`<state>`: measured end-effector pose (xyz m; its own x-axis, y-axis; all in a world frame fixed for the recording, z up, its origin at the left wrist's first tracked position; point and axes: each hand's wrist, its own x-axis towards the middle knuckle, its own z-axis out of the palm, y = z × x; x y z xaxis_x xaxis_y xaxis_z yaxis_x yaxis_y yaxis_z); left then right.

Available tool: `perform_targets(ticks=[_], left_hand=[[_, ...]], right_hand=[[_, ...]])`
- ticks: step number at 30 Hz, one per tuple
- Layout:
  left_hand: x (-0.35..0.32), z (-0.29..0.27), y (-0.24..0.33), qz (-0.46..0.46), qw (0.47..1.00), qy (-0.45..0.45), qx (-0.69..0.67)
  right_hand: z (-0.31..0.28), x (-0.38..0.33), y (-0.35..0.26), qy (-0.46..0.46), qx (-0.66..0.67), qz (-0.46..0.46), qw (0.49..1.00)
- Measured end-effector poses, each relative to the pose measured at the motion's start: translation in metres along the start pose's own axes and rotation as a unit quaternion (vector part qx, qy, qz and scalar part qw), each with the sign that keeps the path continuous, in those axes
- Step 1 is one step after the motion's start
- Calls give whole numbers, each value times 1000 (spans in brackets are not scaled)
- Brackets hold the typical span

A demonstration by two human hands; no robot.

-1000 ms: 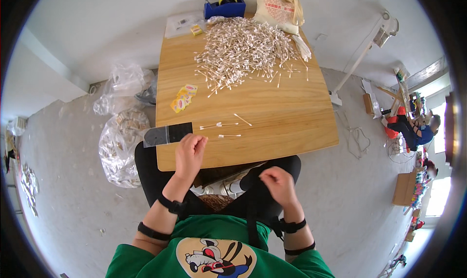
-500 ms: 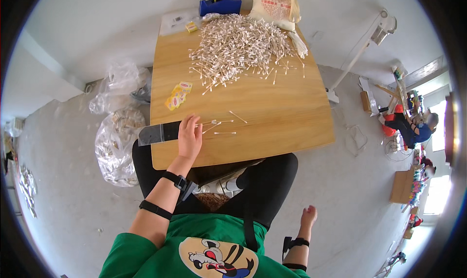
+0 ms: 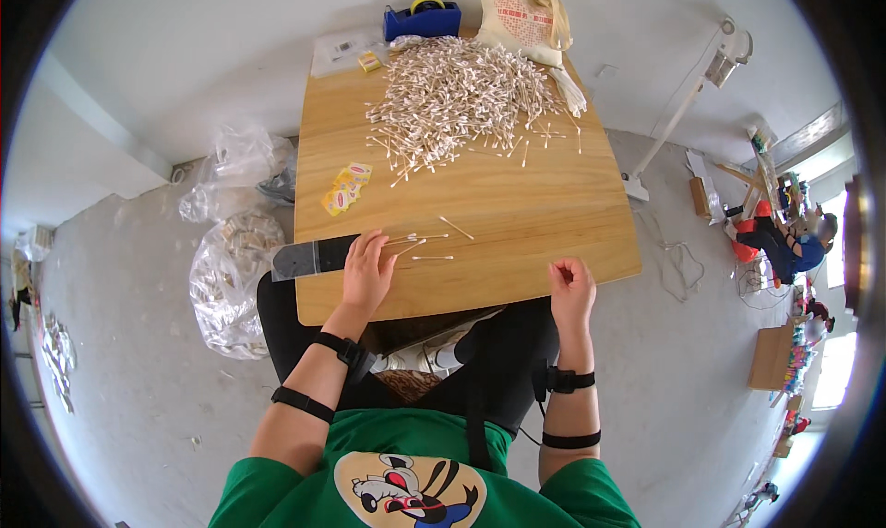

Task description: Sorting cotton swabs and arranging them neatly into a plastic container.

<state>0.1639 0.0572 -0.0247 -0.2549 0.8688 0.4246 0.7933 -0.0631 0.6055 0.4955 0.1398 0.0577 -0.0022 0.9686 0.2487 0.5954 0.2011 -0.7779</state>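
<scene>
At the near left of the table (image 3: 480,288), my left hand (image 3: 369,274) lies with its fingers fairly flat over the right end of a black strip (image 3: 334,253). A clear plastic sleeve (image 3: 293,262) runs on from the strip past the table's left edge. Several loose cotton swabs (image 3: 432,258) lie just right of those fingers, some tips hidden by them. Over the near right edge hovers my right hand (image 3: 573,293), its fingers curled in toward the thumb; whatever they hold, if anything, is hidden. A large heap of cotton swabs (image 3: 461,94) covers the far half.
Yellow cards (image 3: 346,189) lie at the table's left, and a small yellow box (image 3: 369,62) farther back. Behind the heap stand a blue tape dispenser (image 3: 423,20) and a cream cloth bag (image 3: 524,16). Clear plastic bags (image 3: 235,283) sit on the floor left. People work far right.
My right hand has come up from low at my right side to the table's near right edge. My left hand stays at the strip. The view has shifted slightly.
</scene>
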Motion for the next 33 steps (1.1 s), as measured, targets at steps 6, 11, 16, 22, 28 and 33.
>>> perform_targets(ticks=[6, 11, 16, 22, 28, 33], left_hand=[[4, -8, 2, -10, 1000, 7, 21], [9, -5, 2, -25, 999, 3, 23], [10, -9, 4, -32, 999, 5, 35], [8, -7, 4, -31, 999, 4, 14], [8, -8, 4, -43, 999, 2, -6], [12, -10, 8, -49, 999, 7, -13]], right_hand=[[-75, -40, 77, -31, 370, 227, 901], [-159, -162, 182, -114, -490, 188, 844], [-135, -119, 138, -24, -245, 187, 951], [25, -7, 3, -127, -118, -5, 985], [138, 34, -50, -186, -108, -199, 956], [159, 33, -46, -236, -99, -221, 941]])
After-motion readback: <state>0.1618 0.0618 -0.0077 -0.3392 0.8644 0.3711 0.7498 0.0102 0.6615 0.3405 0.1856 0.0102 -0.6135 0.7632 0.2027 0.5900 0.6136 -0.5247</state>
